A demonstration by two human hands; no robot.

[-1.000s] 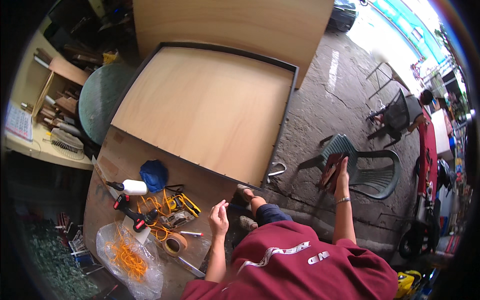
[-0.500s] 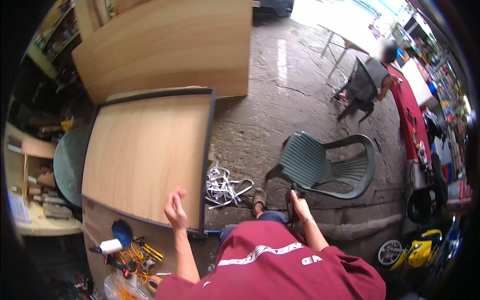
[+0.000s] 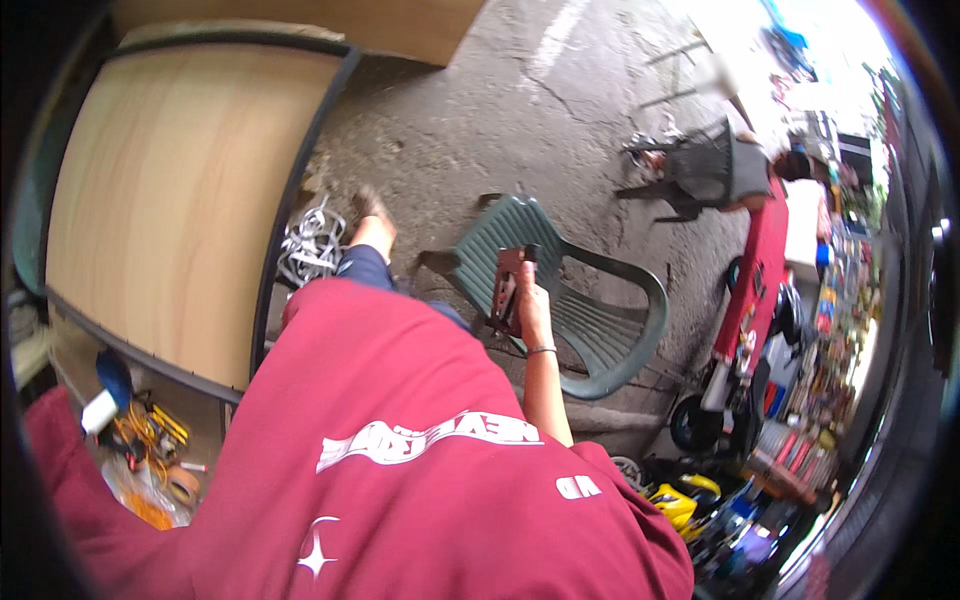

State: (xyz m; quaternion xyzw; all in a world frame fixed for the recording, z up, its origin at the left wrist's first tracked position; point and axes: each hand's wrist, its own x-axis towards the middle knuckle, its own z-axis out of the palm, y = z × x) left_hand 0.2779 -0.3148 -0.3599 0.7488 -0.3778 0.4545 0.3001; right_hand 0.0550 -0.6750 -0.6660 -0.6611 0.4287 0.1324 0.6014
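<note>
My right hand [image 3: 535,315] is wrapped around a reddish-brown staple gun [image 3: 506,292], held upright above the seat of a dark green plastic chair [image 3: 508,235]. A thin band circles that wrist. My left hand is out of the picture; just its maroon sleeve [image 3: 62,445] shows at the lower left. On my left lies a large light wood panel [image 3: 190,190] with a dark raised edge. A tangle of pale strapping [image 3: 315,240] rests on the floor beside it, next to my foot [image 3: 372,205].
Below the panel are a roll of tape [image 3: 184,484], orange cord and yellow-handled tools [image 3: 168,422]. Farther off, a person sits in another plastic chair [image 3: 705,165] by a long red table [image 3: 755,270]. Yellow and blue vehicle parts [image 3: 675,508] and shelves of goods line the right.
My body and view have turned to the right, and my foot has stepped forward. The staple gun has risen over the chair. My left hand has left the view.
</note>
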